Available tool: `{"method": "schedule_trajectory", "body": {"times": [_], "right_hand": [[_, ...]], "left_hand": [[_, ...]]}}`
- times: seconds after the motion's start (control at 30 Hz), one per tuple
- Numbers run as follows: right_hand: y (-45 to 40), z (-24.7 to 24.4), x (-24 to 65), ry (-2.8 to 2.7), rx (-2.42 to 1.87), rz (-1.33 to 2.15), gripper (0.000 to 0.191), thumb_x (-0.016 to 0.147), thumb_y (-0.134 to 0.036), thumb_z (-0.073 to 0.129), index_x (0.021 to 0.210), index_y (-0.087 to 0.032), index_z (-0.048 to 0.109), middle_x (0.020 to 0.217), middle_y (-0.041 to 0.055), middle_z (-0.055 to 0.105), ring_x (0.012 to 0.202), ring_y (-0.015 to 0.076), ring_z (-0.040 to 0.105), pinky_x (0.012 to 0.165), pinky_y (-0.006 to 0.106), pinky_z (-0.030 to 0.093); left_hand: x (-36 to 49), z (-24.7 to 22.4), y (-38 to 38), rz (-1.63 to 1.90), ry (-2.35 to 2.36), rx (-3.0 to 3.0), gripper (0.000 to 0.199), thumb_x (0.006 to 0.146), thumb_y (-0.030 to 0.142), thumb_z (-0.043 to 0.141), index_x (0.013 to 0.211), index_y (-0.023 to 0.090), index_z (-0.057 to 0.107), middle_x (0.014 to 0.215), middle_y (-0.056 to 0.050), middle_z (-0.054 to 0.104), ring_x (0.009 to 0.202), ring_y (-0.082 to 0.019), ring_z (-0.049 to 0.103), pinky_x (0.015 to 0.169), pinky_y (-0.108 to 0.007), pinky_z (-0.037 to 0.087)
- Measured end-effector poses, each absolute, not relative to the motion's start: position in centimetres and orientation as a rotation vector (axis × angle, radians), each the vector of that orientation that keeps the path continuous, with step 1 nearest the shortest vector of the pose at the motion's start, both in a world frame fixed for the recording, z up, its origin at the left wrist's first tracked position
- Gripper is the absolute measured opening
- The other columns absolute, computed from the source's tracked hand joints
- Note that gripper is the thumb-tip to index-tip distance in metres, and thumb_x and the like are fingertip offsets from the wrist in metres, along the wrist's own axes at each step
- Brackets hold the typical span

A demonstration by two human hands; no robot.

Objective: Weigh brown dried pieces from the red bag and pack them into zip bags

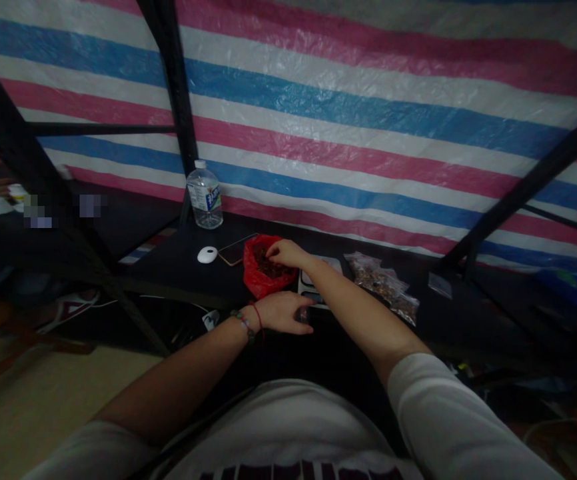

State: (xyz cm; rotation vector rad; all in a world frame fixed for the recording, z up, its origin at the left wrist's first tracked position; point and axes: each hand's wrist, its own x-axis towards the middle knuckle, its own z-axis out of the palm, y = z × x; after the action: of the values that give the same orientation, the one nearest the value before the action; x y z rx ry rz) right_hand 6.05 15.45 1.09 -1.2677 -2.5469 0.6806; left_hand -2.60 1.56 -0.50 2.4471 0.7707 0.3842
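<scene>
- Reaching with the right hand [284, 253] into a crumpled, bright red plastic bag [263, 285], set left of the middle of a long black table [168, 263]; touching loose dark brown bits [263, 261] inside with bent fingertips, impossible to tell whether grasping any.
- Resting the left hand [281, 312] at the table's front edge, just before the red bag, with thumb and forefinger parted around a small, dark, glossy thing [302, 313]; too dim to tell whether gripping it.
- Crossing, with the right forearm, over a flat pale-grey device like a scale [307, 287], just right of the bag.
- Having, farther right, overlapping clear plastic pouches of brown bits [379, 281], slanted toward the front edge, then a flat clear pouch [440, 285].
- Having, toward the back left corner, a clear plastic bottle with a blue-and-white label [205, 200]; nearer the bag, a smooth white oval object [207, 255].
- Facing a shiny pink, blue and white striped sheet [328, 133] beyond the back edge.
</scene>
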Motion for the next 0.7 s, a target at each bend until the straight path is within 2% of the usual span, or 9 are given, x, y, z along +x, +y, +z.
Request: {"method": "schedule_trajectory", "body": {"times": [0.27,0.5,0.7], "right_hand": [[15.8,4.5,11.4,-2.431,-1.168,0.563,0.024,0.074,-0.015,0.066,0.096,-0.014,0.075,0.089,0.004,0.074,0.078,0.0143,0.066,0.072,0.021,0.047],[14.4,5.9,19.6,-2.472,-1.364,0.345,0.022,0.071,-0.01,0.065,0.091,-0.016,0.075,0.086,0.005,0.074,0.076,0.0169,0.066,0.072,0.025,0.047],[14.0,4.4,21.7,-2.506,-1.387,0.402,0.02,0.073,-0.013,0.067,0.092,-0.016,0.073,0.087,0.0051,0.074,0.075,0.0161,0.066,0.07,0.024,0.049]], "left_hand": [[-2.8,-0.6,1.8,0.388,0.774,2.446,0.05,0.076,0.044,0.065,0.118,0.017,0.062,0.085,-0.003,0.069,0.07,-0.016,0.061,0.062,-0.023,0.043],[-2.8,-0.9,1.9,0.39,0.757,2.433,0.039,0.076,0.042,0.065,0.107,0.017,0.065,0.079,-0.001,0.066,0.067,-0.014,0.059,0.059,-0.021,0.04],[-2.9,-1.0,2.0,0.384,0.741,2.412,0.041,0.076,0.042,0.065,0.109,0.017,0.064,0.078,0.0,0.065,0.066,-0.013,0.058,0.058,-0.02,0.04]]}}
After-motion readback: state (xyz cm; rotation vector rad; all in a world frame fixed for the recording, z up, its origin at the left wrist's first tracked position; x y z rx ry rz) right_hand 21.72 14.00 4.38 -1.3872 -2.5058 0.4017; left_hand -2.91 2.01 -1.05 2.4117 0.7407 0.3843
